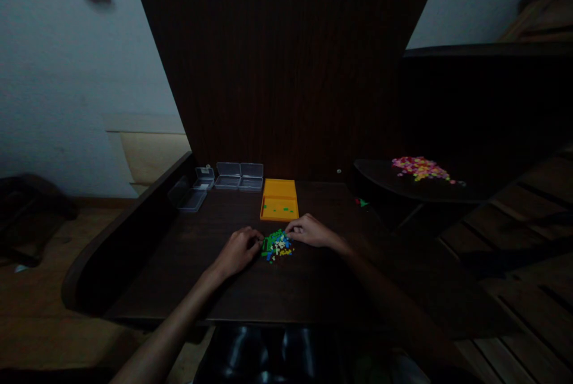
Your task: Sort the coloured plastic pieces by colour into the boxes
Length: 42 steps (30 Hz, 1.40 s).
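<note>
A small heap of tiny coloured pieces [277,245], green, blue, yellow and white, lies on the dark wooden table [250,288]. My left hand [238,250] rests at the heap's left edge with its fingers curled and pinched against the pieces. My right hand [310,230] lies at the heap's upper right, fingers bent and fingertips touching the pieces. What either hand pinches is too small to make out. Just behind the heap stands an open orange tray [279,199] with a few green pieces inside.
Several clear plastic boxes [233,175] stand open at the table's back left. A pile of pink and yellow pieces [418,168] lies on a dark side shelf to the right. A tall dark wooden panel [286,61] rises behind the table. The room is dim.
</note>
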Each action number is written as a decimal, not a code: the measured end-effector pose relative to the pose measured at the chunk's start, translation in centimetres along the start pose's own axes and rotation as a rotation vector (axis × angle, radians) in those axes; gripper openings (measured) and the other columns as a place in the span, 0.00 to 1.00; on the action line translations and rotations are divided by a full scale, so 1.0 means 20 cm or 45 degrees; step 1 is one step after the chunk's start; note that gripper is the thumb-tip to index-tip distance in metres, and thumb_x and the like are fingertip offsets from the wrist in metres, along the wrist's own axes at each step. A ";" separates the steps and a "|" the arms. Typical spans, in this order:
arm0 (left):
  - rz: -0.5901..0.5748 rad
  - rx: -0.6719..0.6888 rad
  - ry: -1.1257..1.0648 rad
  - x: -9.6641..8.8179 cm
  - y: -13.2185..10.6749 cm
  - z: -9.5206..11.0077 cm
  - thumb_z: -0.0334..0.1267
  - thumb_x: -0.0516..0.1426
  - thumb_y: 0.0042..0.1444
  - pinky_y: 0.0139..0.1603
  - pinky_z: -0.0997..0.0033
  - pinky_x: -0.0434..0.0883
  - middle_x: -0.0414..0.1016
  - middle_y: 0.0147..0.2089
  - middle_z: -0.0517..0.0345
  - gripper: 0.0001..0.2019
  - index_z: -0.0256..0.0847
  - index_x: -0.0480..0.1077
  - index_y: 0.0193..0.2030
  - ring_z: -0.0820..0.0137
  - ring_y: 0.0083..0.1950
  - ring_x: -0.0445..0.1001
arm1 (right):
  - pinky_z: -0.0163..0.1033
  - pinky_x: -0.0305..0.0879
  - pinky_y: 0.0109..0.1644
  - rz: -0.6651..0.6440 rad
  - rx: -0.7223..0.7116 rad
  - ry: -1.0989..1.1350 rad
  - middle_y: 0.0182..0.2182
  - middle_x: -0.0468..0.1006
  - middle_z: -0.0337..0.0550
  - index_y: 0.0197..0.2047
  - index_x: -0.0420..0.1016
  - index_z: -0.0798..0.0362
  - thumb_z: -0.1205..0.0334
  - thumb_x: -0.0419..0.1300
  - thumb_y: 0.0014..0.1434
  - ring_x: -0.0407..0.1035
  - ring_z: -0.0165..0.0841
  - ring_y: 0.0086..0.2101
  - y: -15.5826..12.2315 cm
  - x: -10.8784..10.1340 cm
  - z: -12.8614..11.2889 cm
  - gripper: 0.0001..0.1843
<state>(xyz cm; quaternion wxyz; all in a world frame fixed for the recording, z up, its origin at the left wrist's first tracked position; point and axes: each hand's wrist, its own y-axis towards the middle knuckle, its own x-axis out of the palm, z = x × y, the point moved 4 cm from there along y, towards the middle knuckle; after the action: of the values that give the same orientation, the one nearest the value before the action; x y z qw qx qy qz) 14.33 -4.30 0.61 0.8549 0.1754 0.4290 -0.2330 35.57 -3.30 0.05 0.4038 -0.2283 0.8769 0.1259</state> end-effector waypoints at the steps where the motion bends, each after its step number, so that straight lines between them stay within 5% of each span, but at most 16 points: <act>1: -0.005 0.001 0.004 0.00 0.00 0.00 0.35 0.52 0.59 0.41 0.71 0.67 0.75 0.39 0.53 0.10 0.39 0.75 0.41 0.68 0.39 0.73 | 0.30 0.52 0.26 0.004 -0.005 -0.012 0.21 0.71 0.38 0.39 0.81 0.58 0.60 0.59 0.58 0.58 0.25 0.22 0.00 0.00 0.00 0.12; 25: 0.015 0.047 0.098 0.00 -0.01 -0.02 0.36 0.53 0.59 0.48 0.66 0.69 0.74 0.41 0.49 0.10 0.38 0.74 0.41 0.63 0.44 0.73 | 0.31 0.58 0.33 0.062 -0.001 -0.117 0.31 0.80 0.45 0.45 0.80 0.57 0.62 0.53 0.63 0.69 0.28 0.28 -0.01 -0.01 0.01 0.15; 31: 0.000 0.068 0.111 0.00 0.00 -0.04 0.34 0.52 0.60 0.48 0.66 0.69 0.73 0.40 0.50 0.09 0.39 0.73 0.38 0.63 0.44 0.73 | 0.31 0.54 0.28 0.048 0.056 -0.137 0.22 0.74 0.39 0.46 0.80 0.58 0.61 0.57 0.60 0.62 0.26 0.22 -0.02 -0.02 0.01 0.15; 42: 0.116 0.127 0.067 -0.06 0.06 0.01 0.35 0.50 0.62 0.49 0.65 0.69 0.75 0.41 0.50 0.09 0.39 0.71 0.39 0.64 0.44 0.72 | 0.30 0.53 0.28 0.071 0.054 -0.106 0.22 0.72 0.38 0.43 0.80 0.57 0.63 0.58 0.59 0.61 0.26 0.23 -0.02 -0.02 0.03 0.13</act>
<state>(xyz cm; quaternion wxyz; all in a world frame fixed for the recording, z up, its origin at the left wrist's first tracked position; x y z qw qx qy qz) 14.46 -3.17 1.87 0.8433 0.2433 0.4306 -0.2103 36.48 -3.24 -0.07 0.4411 -0.1898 0.8678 0.1277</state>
